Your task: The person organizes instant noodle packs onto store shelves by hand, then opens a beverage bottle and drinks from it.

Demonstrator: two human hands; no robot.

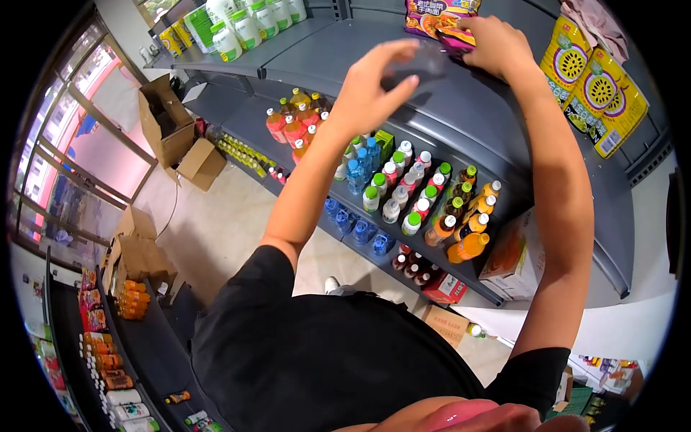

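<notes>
My right hand is on the upper grey shelf, its fingers closed on a dark purple packet of instant noodles. Just behind that packet stands another purple instant noodle packet with a picture of a noodle bowl on it. My left hand hovers over the same shelf, left of the packets. Its thumb and fingers are spread apart, slightly blurred, and nothing shows in its grip. A faint see-through blur lies between the two hands; I cannot make out what it is.
White bottles with green caps line the shelf's far left. Yellow bags hang over its right side. Drink bottles crowd the lower shelf. Cardboard boxes stand on the floor at left, and another stocked shelf is at lower left.
</notes>
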